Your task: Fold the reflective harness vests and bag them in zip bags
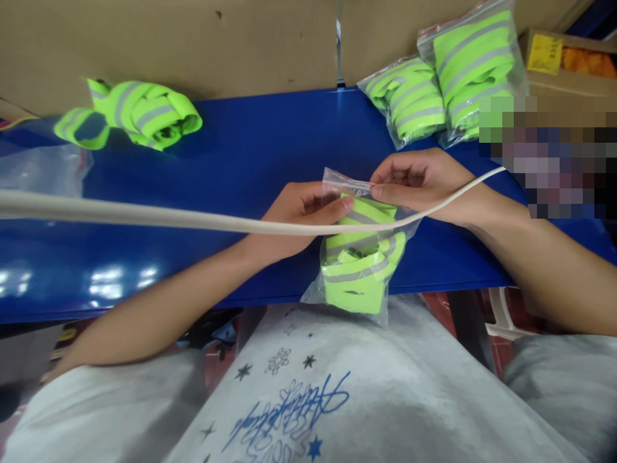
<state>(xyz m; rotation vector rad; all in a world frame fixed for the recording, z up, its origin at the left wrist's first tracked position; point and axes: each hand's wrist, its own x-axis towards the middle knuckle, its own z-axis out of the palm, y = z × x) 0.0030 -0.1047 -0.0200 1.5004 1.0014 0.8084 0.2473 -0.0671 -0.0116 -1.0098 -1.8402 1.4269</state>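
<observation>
Your bag point(348, 182) is glossy clear plastic; the strap point(355, 292) inside looks like matt cloth; your table point(270, 141) is smooth, shiny.

White cord point(144, 213) cut off at L edge, hides bits of L hand point(297, 207) & bagged neon strip point(357, 273); clear bag point(38, 170) also cut off L; pixelated patch point(549, 161) masks stuff at R.

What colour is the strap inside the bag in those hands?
The strap is bright yellow-green, striped with grey; the head view shows it best.
</observation>
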